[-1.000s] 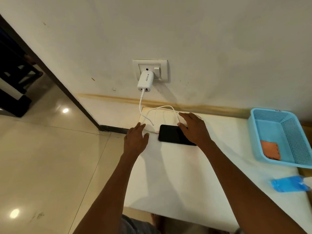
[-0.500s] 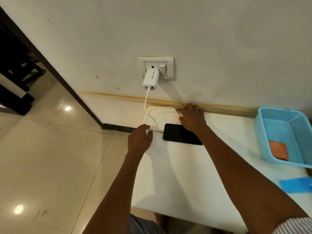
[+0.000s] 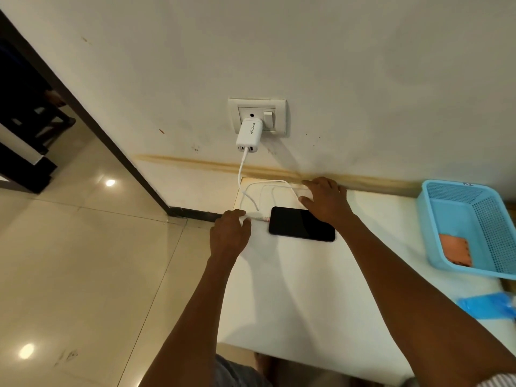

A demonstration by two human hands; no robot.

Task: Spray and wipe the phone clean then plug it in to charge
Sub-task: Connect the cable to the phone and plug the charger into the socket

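From the head camera, the black phone (image 3: 301,224) lies flat, screen up, on the white table (image 3: 307,303), below the wall socket (image 3: 257,116) where the white charger (image 3: 249,136) sits. The left hand (image 3: 229,233) pinches the cable (image 3: 252,203) just behind its plug at the phone's left end. The right hand (image 3: 325,199), fingers spread and relaxed, rests on the table just behind the phone. Right of the phone stands a blue basket (image 3: 435,236).
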